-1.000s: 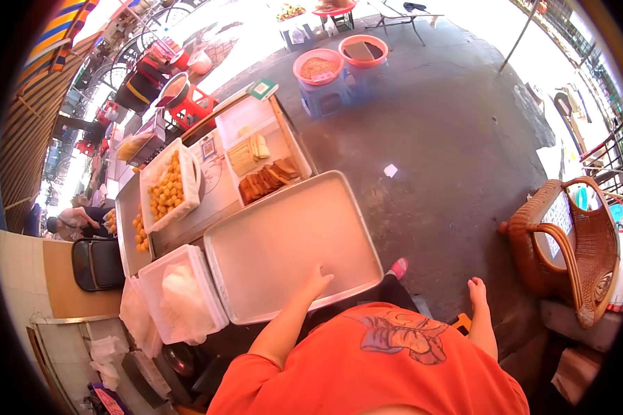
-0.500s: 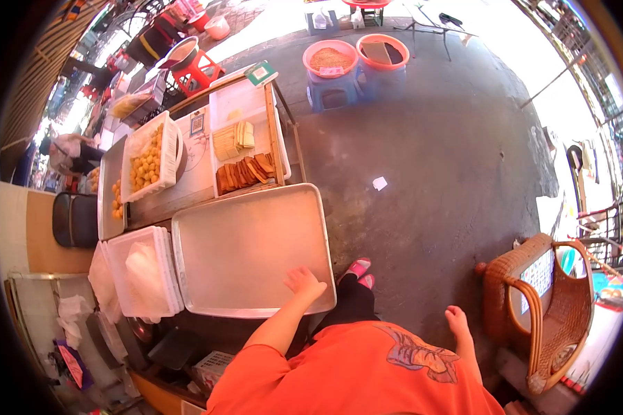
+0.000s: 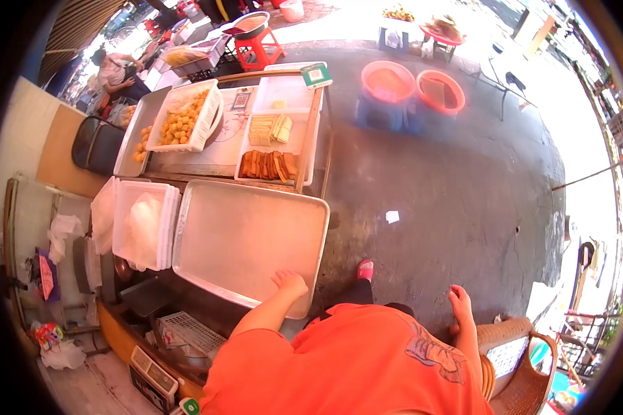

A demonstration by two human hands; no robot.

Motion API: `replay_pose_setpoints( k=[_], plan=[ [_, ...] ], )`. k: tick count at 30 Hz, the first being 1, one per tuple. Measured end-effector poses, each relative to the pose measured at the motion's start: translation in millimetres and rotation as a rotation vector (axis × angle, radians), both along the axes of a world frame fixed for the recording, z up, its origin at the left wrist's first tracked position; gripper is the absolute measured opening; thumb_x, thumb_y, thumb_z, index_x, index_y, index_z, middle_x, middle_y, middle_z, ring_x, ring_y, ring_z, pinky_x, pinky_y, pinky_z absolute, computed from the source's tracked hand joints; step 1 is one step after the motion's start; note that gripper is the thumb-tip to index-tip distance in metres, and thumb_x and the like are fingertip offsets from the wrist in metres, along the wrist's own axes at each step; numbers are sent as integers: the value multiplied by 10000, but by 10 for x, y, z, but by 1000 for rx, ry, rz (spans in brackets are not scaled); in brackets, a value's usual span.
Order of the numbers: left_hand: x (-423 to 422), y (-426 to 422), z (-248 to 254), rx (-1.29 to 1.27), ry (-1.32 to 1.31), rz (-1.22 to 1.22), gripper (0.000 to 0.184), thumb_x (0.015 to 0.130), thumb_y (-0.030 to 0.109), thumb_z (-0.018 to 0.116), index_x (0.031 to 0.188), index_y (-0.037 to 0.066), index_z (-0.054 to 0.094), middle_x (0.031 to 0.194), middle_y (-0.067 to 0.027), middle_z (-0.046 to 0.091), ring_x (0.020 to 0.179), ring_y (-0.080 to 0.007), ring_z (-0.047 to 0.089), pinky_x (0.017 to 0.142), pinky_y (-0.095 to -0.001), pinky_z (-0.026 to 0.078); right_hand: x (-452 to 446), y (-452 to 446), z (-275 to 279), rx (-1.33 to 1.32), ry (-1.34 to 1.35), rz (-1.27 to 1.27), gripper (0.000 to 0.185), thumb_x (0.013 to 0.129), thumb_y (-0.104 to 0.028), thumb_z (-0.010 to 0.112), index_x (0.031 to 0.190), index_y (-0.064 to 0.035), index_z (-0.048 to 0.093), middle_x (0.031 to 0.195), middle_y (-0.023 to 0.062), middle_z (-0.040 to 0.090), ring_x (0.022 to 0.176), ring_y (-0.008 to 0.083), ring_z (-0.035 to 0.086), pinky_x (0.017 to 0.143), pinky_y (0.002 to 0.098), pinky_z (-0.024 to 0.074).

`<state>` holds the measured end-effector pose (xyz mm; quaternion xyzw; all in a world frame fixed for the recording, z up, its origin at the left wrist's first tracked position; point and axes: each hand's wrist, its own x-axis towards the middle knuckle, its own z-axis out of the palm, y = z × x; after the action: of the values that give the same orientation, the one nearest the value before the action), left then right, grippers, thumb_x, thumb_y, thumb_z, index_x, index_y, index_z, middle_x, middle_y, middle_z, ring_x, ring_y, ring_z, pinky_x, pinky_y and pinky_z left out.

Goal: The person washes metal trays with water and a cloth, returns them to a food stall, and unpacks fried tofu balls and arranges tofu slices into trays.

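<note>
My left hand (image 3: 291,283) is over the near right part of a large metal tray (image 3: 249,238), fingers spread and nothing in them. Whether it touches the tray's surface I cannot tell. At my right side, my right hand (image 3: 459,303) hangs in the air with loosely bent fingers and holds nothing visible. The wicker chair (image 3: 526,373) is the nearest thing to it. Left of the tray, a translucent plastic bag (image 3: 144,232) lies in a stack of white plastic bins (image 3: 167,238).
Beyond the tray, a table holds a white basket (image 3: 208,124) of round yellow balls, pale tofu-like slabs (image 3: 270,129) and brown slices (image 3: 268,165). Pink basins (image 3: 387,81) stand on blue stools farther off. A person (image 3: 121,76) sits at far left. White paper (image 3: 392,216) lies on the floor.
The view has turned and shifted, so the table sits farther right and the chair lower in the picture. My left hand stays over the tray; my right hand still hangs at my side.
</note>
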<state>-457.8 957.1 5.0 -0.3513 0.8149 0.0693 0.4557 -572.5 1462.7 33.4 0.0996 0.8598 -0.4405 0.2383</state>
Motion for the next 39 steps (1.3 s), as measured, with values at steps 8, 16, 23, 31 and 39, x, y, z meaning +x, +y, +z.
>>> replay_pose_setpoints(
  k=[8, 16, 23, 31, 39],
  plan=[
    [-488, -265, 333, 34, 18, 313, 531, 769, 292, 501, 1247, 69, 446, 1347, -150, 364, 1265, -321, 305, 1007, -645, 55, 89, 1356, -976, 393, -177, 184, 253, 782, -221, 560, 872, 11, 606, 708, 111, 581, 673, 222, 544, 629, 338, 454],
    [-670, 348, 683, -85, 364, 671, 512, 727, 297, 549, 1201, 111, 501, 1296, -91, 437, 1240, -266, 358, 994, -662, 83, -2021, 1809, -1448, 661, -15, 959, 273, 730, -228, 557, 822, 21, 621, 786, 220, 604, 749, 356, 580, 673, 426, 457],
    [-78, 1145, -201, -201, 517, 1243, 715, 674, 268, 630, 1307, 104, 340, 1391, -122, 271, 1310, -303, 208, 985, -653, 145, -4812, -200, -1106, 133, 75, 299, 257, 770, -162, 507, 963, -13, 588, 640, 45, 547, 506, 134, 490, 409, 274, 375],
    [-622, 1044, -9, -413, 356, 1535, 816, 651, 267, 669, 1329, 64, 263, 1425, -208, 98, 1317, -374, 135, 999, -622, 170, -5025, -2740, -536, 53, 139, 772, 286, 784, -170, 574, 1002, 15, 591, 854, 97, 624, 762, 182, 583, 680, 299, 467],
    [-636, 502, 164, -455, 481, 1812, 791, 638, 303, 691, 1280, 17, 330, 1399, -261, 113, 1295, -412, 146, 1019, -538, 216, -4889, -4073, -477, 6, -100, 1158, 300, 776, -163, 574, 1002, 33, 595, 824, 123, 634, 745, 183, 604, 685, 302, 481]
  ],
)
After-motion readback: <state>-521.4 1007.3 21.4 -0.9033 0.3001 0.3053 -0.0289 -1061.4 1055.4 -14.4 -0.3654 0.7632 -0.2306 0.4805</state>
